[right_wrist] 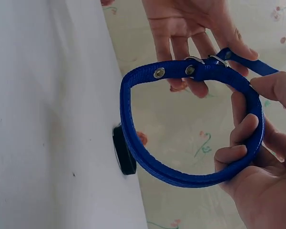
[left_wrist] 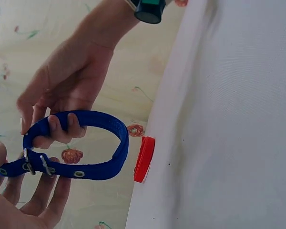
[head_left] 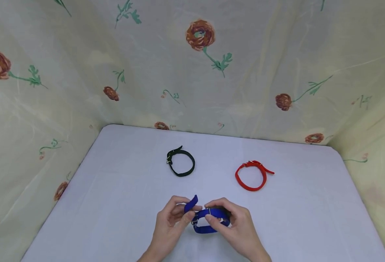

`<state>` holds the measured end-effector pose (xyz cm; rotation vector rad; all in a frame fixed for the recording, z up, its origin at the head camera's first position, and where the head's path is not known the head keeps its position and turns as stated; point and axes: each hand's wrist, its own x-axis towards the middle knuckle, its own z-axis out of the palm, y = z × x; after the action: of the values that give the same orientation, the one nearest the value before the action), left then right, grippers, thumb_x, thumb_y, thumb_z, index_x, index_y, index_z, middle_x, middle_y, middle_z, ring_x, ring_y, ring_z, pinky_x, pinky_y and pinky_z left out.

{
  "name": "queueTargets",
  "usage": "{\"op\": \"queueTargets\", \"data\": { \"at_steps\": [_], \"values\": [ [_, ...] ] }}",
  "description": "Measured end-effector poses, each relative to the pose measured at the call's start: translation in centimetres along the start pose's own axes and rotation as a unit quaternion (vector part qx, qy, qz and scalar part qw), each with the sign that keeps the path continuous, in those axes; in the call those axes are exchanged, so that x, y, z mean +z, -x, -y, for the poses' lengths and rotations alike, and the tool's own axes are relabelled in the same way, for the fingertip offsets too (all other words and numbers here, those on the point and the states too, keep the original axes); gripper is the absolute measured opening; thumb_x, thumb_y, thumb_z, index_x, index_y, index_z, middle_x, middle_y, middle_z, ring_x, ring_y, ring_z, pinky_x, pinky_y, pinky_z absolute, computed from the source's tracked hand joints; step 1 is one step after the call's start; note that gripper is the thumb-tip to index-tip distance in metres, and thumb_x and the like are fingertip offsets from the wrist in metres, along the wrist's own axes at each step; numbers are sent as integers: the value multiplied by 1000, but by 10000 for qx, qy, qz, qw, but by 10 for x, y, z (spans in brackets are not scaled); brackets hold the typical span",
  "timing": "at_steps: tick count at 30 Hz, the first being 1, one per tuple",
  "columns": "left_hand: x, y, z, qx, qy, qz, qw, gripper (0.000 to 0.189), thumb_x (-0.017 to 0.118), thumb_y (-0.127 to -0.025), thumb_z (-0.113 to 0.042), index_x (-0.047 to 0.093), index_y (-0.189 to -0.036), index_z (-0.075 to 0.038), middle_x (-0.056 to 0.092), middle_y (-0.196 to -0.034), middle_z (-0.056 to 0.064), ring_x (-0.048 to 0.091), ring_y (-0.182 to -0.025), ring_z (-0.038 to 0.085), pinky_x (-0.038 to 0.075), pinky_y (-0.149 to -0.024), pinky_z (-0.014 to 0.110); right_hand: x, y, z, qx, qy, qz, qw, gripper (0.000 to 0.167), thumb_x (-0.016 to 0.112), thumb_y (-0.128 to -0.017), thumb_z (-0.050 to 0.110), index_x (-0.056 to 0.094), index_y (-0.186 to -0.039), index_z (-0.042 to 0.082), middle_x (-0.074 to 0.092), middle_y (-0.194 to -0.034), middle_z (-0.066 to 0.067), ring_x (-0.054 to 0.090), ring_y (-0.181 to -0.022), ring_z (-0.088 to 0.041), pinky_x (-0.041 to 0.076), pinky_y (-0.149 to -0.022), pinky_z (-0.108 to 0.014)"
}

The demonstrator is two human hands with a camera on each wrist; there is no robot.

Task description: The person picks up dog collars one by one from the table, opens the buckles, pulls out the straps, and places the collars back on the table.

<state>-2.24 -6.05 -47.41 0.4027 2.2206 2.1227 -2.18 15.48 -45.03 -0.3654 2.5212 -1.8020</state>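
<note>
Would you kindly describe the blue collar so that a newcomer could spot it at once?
Start at the white table, then go to its near part, where the left hand and right hand hold the blue collar, a buckled loop. The red collar and dark collar lie farther back; this one alone is blue and held.

Holds left hand [head_left: 169, 222] and right hand [head_left: 239, 222] close together, with wrists [head_left: 150, 253] slanting inward. Curls right fingers [right_wrist: 244, 128], with right thumb [head_left: 217, 225] opposed; extends left fingers [right_wrist: 162, 46] straighter, with left thumb [head_left: 183, 222] opposite.
</note>
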Motion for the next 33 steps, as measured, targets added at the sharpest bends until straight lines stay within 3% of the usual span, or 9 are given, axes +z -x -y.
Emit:
{"op": "queueTargets", "data": {
  "at_steps": [6, 14, 20, 23, 28, 33],
  "values": [
    [1, 1, 1, 213, -34, 54, 9998, 24, 72, -103, -9, 65, -126, -10, 81, -110, 17, 77, -96, 6, 63, -87, 31, 2, 1, 1, -137, -487, 67, 9987, 18, 74, -103, 14, 71, -120, 12, 77, -113, -7, 73, -100, -11, 60, -94, -18],
    [3, 1, 2, 40, -48, 45, 10000, 32, 74, -101, -9, 63, -132, -10, 79, -118, 15, 79, -100, 8, 64, -90, 31, 4, 1, 3, 96, -794, -31, 9968, 16, 71, -104, 10, 70, -120, 8, 73, -113, -6, 72, -104, -13, 57, -101, -19],
    [1, -2, 4, -148, 11, 4, 9999, 27, 74, -103, -12, 64, -127, -9, 81, -115, 15, 81, -100, 14, 63, -94, 29, 8, 1, 8, 514, -1133, -116, 9922, 19, 70, -105, 11, 67, -122, 4, 70, -115, -1, 71, -109, -14, 57, -102, -20],
    [-1, -2, 5, -223, 93, -111, 9996, 24, 76, -101, -10, 67, -123, -6, 81, -112, 16, 80, -96, 9, 64, -92, 29, 12, 2, 9, 442, -787, -301, 9955, 18, 72, -104, 15, 69, -122, 11, 71, -116, 2, 71, -109, -10, 57, -103, -21],
    [-2, -2, 3, -97, -130, -271, 9995, 23, 82, -95, -12, 73, -116, -9, 82, -108, 13, 78, -91, 5, 65, -83, 29, 20, 4, 8, -189, 519, -728, 9958, 19, 78, -101, 22, 69, -117, 26, 68, -116, 13, 65, -111, -5, 57, -103, -26],
    [-2, -2, -1, 159, -345, -322, 9988, 22, 85, -93, -14, 75, -113, -11, 84, -103, 10, 78, -82, 5, 65, -74, 30, 25, 3, 8, -221, 722, -1049, 9916, 20, 83, -97, 21, 70, -111, 28, 65, -108, 17, 58, -108, -4, 54, -97, -25]
  ]
}}
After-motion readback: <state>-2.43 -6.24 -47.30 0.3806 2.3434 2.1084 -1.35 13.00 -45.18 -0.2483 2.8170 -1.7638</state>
